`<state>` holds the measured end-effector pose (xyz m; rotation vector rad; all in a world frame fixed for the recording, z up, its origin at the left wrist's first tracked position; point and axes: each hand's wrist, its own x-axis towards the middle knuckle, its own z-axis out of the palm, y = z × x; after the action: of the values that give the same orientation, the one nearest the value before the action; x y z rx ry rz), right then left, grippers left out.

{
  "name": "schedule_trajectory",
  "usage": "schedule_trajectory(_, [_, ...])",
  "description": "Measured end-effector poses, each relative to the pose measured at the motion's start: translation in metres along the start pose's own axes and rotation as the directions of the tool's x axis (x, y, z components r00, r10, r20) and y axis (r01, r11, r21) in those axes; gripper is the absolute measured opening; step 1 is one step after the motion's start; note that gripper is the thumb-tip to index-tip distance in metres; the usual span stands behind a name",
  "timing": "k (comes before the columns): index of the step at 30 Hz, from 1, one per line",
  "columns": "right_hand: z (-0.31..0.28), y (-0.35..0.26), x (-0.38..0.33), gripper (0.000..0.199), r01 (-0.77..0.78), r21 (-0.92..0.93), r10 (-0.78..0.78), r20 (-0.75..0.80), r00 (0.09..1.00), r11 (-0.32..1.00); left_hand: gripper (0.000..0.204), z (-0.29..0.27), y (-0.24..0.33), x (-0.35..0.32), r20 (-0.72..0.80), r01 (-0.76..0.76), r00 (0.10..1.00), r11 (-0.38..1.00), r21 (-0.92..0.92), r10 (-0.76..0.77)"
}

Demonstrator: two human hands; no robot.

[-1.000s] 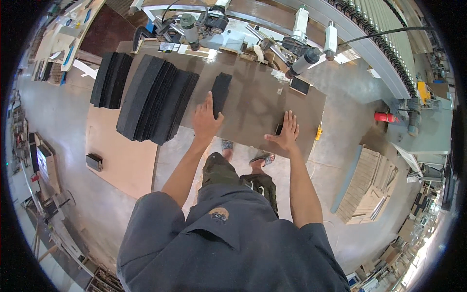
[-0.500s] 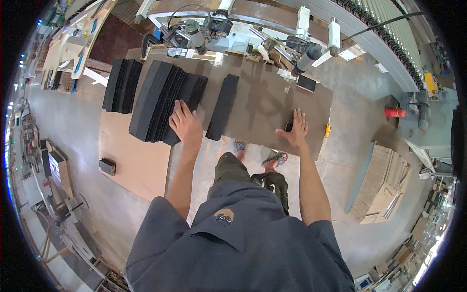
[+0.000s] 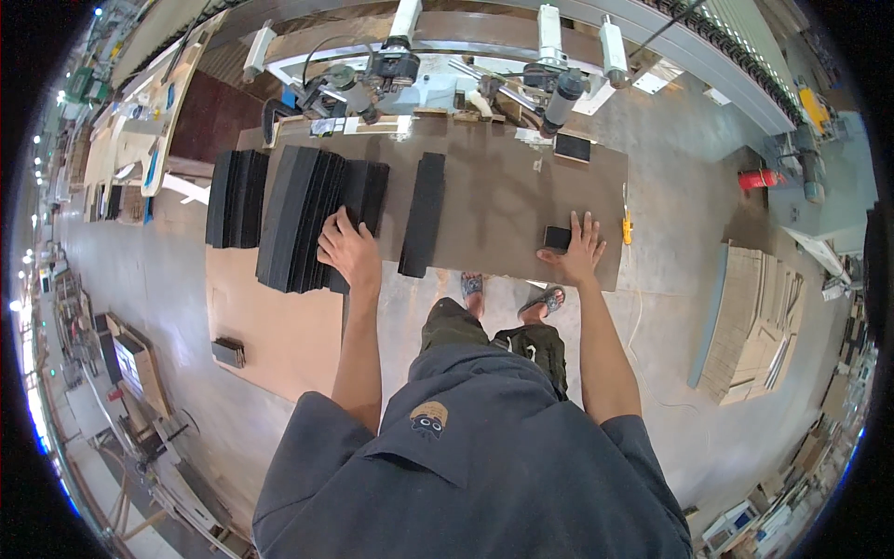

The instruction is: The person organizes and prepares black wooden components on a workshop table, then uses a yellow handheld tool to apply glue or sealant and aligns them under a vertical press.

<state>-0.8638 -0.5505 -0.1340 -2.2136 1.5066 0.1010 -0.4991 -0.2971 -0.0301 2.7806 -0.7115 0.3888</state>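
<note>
My left hand [image 3: 349, 253] rests on the near end of some black strips, fingers bent but apart. Just left of it leans a thick row of long black strips [image 3: 300, 219], with flatter black strips [image 3: 368, 191] beside it on the right. A separate long black strip [image 3: 424, 214] lies between my hands. My right hand [image 3: 579, 252] is open on the brown board [image 3: 494, 205], fingers spread. A small black block [image 3: 556, 238] lies against its thumb side.
Another bundle of black strips [image 3: 237, 198] stands at the left. A dark block [image 3: 572, 147] lies at the board's far right. A machine with cylindrical heads [image 3: 563, 101] runs along the far side. A yellow cutter [image 3: 627, 226] is by the right edge; stacked panels [image 3: 752, 321] sit on the floor.
My left hand's fingers have bent more on the strips. My right hand has shifted slightly, and more of the small black block shows beside it. The whole view has turned a little.
</note>
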Motion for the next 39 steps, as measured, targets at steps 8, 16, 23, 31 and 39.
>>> schedule_trajectory(8, [-0.004, 0.001, -0.002, 0.147, -0.013, -0.007, 0.013, 0.014, 1.000, 1.000, 0.055, -0.001, 0.012, 0.006, 0.168, 0.014, 0.986, 1.000, -0.024, -0.010])
schedule_trajectory(16, [-0.003, -0.008, -0.001, 0.151, 0.009, -0.040, -0.008, 0.002, 1.000, 0.999, 0.067, 0.040, 0.189, -0.033, 0.260, -0.221, 0.885, 0.839, -0.497, 0.387])
schedule_trajectory(23, [-0.004, -0.004, -0.005, 0.155, 0.010, -0.065, -0.011, -0.021, 1.000, 0.998, 0.076, 0.128, 0.276, -0.067, 0.303, -0.132, 0.903, 0.868, -0.478, 0.304])
schedule_trajectory(31, [-0.012, -0.017, -0.013, 0.152, -0.006, -0.062, 0.006, -0.008, 1.000, 0.998, 0.071, 0.162, 0.269, -0.060, 0.359, -0.056, 0.848, 0.741, -0.670, 0.389])
schedule_trajectory(39, [-0.013, -0.027, -0.016, 0.126, 0.006, -0.064, -0.020, -0.212, 0.977, 0.998, 0.073, 0.166, 0.263, -0.045, 0.311, -0.180, 0.793, 0.689, -0.702, 0.523])
